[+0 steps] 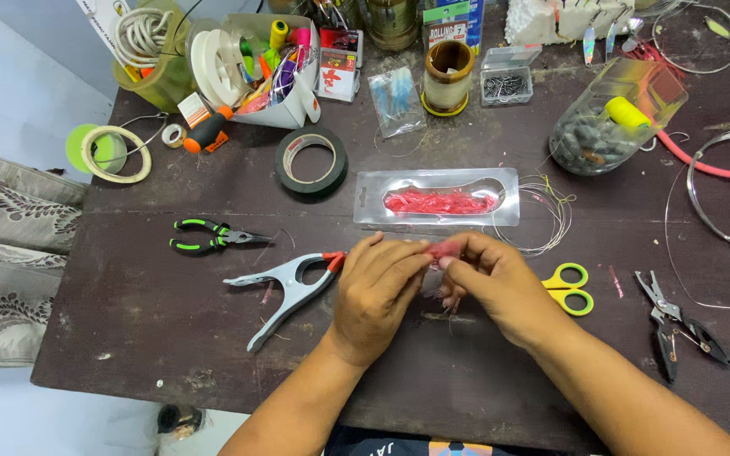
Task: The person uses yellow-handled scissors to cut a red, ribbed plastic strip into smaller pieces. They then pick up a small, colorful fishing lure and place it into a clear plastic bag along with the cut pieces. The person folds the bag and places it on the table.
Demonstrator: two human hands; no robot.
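Both hands together at the near middle of the dark tabletop (128,312): left hand (373,291) and right hand (496,287) meeting fingertip to fingertip, pinched on a small pink soft lure (443,249) held between them just above the wood. Thin trailing strands below the fingers, too fine to make out. Touching the left hand's outer side, a grey spring clamp (285,287) with orange tips, lying flat. Beyond it, green-handled pliers (209,237). Peeking out from behind the right hand, yellow-green scissors (569,287); farther right, dark pliers (678,325). Just past the hands, a clear blister pack (437,198) of more pink lures, with a coil of thin line (542,215) at its right end. Farther back, a black tape roll (312,162).
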